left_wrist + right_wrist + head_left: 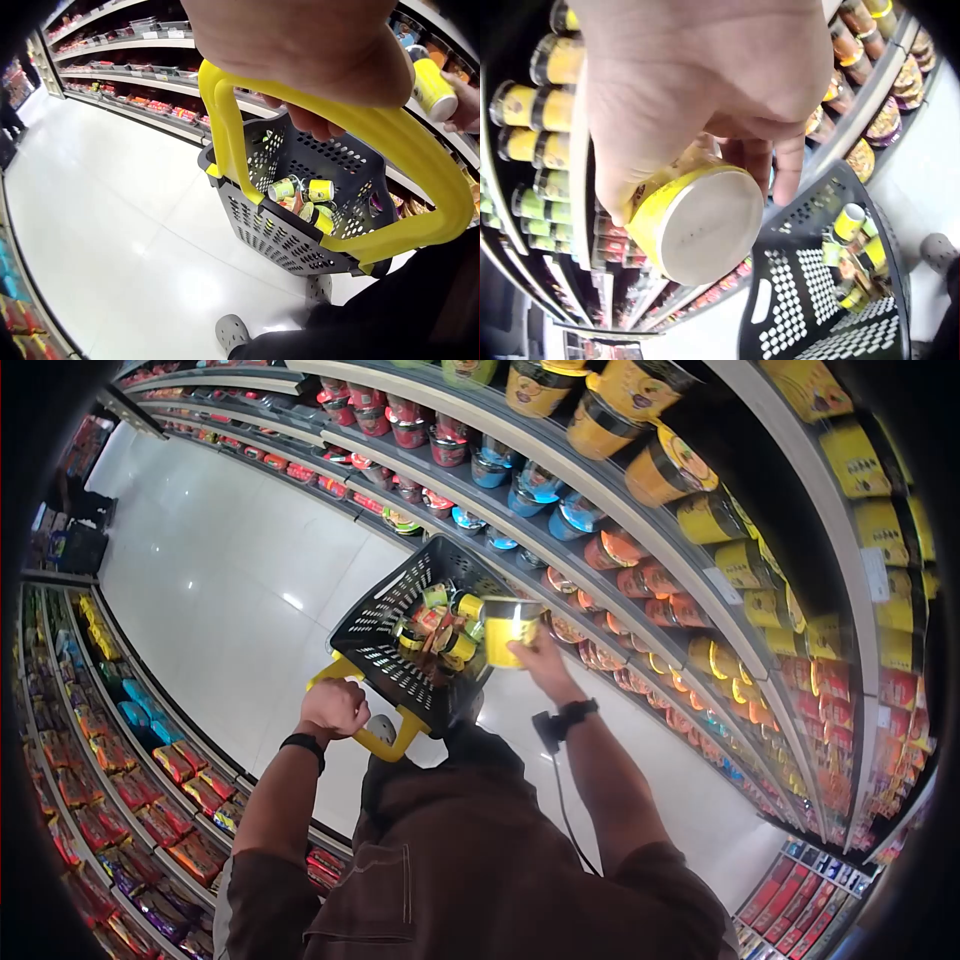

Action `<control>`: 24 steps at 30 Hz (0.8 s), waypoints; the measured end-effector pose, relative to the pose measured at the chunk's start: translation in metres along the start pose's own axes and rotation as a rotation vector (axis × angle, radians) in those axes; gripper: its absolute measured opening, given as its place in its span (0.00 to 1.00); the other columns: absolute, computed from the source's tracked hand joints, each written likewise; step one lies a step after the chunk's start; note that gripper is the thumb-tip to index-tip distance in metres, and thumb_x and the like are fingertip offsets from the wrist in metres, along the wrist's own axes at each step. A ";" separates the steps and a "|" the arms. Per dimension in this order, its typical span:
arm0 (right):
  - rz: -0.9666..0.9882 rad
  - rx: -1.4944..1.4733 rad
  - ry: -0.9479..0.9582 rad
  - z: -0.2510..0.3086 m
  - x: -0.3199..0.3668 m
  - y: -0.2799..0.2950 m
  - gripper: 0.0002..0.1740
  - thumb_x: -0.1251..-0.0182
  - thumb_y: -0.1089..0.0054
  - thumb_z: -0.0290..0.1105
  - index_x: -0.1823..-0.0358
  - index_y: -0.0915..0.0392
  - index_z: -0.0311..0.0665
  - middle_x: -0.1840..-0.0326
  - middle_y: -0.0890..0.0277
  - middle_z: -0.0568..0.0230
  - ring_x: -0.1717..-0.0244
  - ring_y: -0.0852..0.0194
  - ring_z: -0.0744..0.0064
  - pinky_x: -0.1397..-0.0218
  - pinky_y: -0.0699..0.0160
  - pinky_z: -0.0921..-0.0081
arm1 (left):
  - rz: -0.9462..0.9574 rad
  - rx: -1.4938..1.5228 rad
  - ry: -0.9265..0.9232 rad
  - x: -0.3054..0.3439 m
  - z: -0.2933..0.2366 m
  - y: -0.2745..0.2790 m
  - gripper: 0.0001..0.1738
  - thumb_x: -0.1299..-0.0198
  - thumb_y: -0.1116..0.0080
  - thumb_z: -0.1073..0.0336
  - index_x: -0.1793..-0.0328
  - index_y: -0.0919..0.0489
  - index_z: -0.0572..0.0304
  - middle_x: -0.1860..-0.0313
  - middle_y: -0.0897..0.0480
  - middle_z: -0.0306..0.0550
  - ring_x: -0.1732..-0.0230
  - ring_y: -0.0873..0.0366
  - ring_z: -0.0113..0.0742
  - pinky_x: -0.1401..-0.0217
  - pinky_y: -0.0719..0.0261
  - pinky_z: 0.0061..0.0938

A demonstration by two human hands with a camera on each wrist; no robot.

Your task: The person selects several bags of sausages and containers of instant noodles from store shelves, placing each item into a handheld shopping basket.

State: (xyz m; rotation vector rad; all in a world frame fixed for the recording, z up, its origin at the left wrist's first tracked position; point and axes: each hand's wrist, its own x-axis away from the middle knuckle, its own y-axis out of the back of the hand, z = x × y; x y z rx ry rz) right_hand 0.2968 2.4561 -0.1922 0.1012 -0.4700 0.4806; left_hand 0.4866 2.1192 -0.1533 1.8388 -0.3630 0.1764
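Note:
My right hand point(546, 665) grips a yellow instant noodle cup point(508, 632) beside the basket's upper right rim. In the right wrist view the cup's pale round base point(712, 229) faces the camera, and the thumb and fingers wrap its side. My left hand point(300, 52) is curled round the yellow handle point(420, 217) of a dark shopping basket point(385, 610). Several yellow and green cups point(321, 190) and other packets lie at the bottom of the basket, some tipped on their sides.
Curved-looking shelves of noodle cups point(665, 460) run along the right. Lower shelves of bagged packets point(170, 820) line the left side. Between them lies a pale tiled floor point(200, 580). A grey clog point(232, 332) shows near the basket. Dark figures point(75, 510) appear at the far left.

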 end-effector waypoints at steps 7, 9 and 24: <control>0.106 0.218 -0.179 -0.075 -0.053 -0.051 0.37 0.44 0.29 0.43 0.40 0.34 0.28 0.49 0.22 0.57 0.49 0.22 0.70 0.45 0.25 0.73 | -0.055 0.107 -0.048 0.000 0.006 0.000 0.08 0.55 0.47 0.62 0.81 0.24 0.55 0.79 0.24 0.44 0.72 0.24 0.47 0.65 0.24 0.38; 0.171 0.191 -0.175 -0.101 -0.081 -0.062 0.40 0.46 0.29 0.43 0.38 0.36 0.28 0.46 0.24 0.54 0.45 0.24 0.66 0.42 0.27 0.71 | -0.074 0.101 -0.049 0.000 0.005 0.002 0.08 0.56 0.46 0.62 0.82 0.25 0.55 0.80 0.24 0.44 0.73 0.24 0.46 0.66 0.24 0.37; 0.166 0.715 0.232 -0.129 -0.079 -0.029 0.22 0.43 0.32 0.43 0.49 0.19 0.41 0.32 0.34 0.43 0.24 0.50 0.50 0.23 0.56 0.63 | -0.116 0.050 -0.104 -0.017 0.002 -0.001 0.14 0.53 0.46 0.56 0.84 0.25 0.56 0.81 0.24 0.43 0.74 0.22 0.45 0.65 0.22 0.36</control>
